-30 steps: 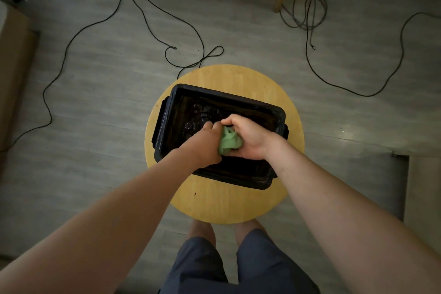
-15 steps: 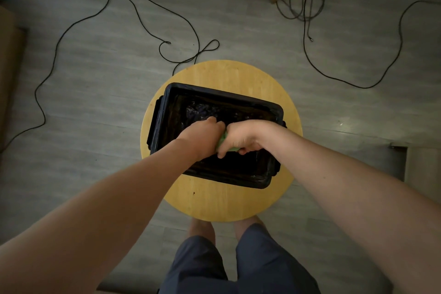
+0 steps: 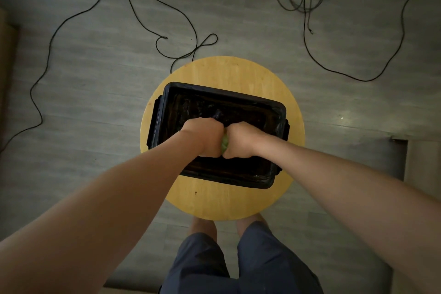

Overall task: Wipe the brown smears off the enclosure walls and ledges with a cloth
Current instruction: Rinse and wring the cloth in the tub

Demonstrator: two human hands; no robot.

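Both the left hand (image 3: 202,137) and right hand (image 3: 243,139) are clamped on a cloth (image 3: 224,144) over the tub (image 3: 226,94); wringing seems underway, then walls must be wiped

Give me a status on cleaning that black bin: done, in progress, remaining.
Done: nothing I can confirm; the inside of the black bin is too dark to show cleaned patches. In hand: the left hand and right hand both grip the bunched green cloth between them, over the bin's middle. Left: the walls and ledges look streaky, so wiping appears mostly ahead.
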